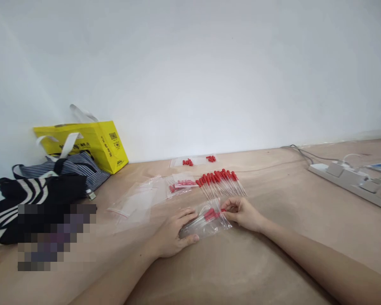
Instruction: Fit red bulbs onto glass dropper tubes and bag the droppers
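A clear plastic bag (pixel 206 226) lies on the table in front of me, with several red-tipped sticks inside. Resting on its left end, my left hand (pixel 174 233) has thumb and fingers spread apart. My right hand (pixel 239 212) pinches a red-tipped stick (pixel 223 210) at the bag's right end. Just beyond the bag, a row of white sticks with red tips (pixel 217 177) is fanned out. To its left is a clear bag holding red pieces (pixel 184 184). Flat clear bags (pixel 136 201) lie farther left.
Two small groups of red pieces (pixel 188 162) lie on clear plastic near the wall. At left are a yellow bag (pixel 109 146), a striped bag (pixel 93 167) and a black bag (pixel 57 190). A white power strip (pixel 352 182) with cables lies at right.
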Demonstrator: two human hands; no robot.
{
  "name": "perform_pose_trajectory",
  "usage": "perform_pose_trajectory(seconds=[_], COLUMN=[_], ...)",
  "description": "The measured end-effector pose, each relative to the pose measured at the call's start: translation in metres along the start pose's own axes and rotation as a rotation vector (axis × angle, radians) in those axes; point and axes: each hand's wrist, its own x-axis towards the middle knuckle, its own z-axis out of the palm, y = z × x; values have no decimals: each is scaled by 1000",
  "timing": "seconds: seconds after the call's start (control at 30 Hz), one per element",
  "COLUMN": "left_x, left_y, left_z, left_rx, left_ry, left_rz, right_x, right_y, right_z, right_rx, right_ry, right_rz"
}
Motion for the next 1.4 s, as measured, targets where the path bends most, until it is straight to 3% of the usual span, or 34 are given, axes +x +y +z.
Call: perform_pose_trajectory(seconds=[0.13,0.2,0.33,0.5,0.57,0.63,0.73,0.9,1.07,1.27,1.4], left_x=[0,0,1,1,1,1,0,-5,-7,-6,-7], left_y=[1,2,2,1,0,-1,-3,-4,-5,-5,-5], left_z=[-1,-1,-2,-2,-2,-1,0,-7,-11,-8,-7], left_rx=[-2,2,7,-2,-9,-17,-33,-45,-33,-21,-11], left_ry=[8,9,6,13,14,10,23,23,-10,-9,-8], left_rz=[7,8,4,21,21,21,35,90,134,123,107], right_x=[-4,-4,-2,8,19,36,65,99,107,100,72], right_y=[-6,-8,-5,-4,-9,-16,-25,-31,-31,-46,-50], right_z=[2,4,10,-2,-14,-25,-31,-18,-10,-17,-34], right_rx=[-37,-47,-140,-179,-359,-680,-801,-893,-899,-827,-733], right_ry=[-219,-248,-61,-83,56,261,368,408,403,382,352], right_rz=[-97,-111,-65,-44,-27,22,88,202,299,233,124])
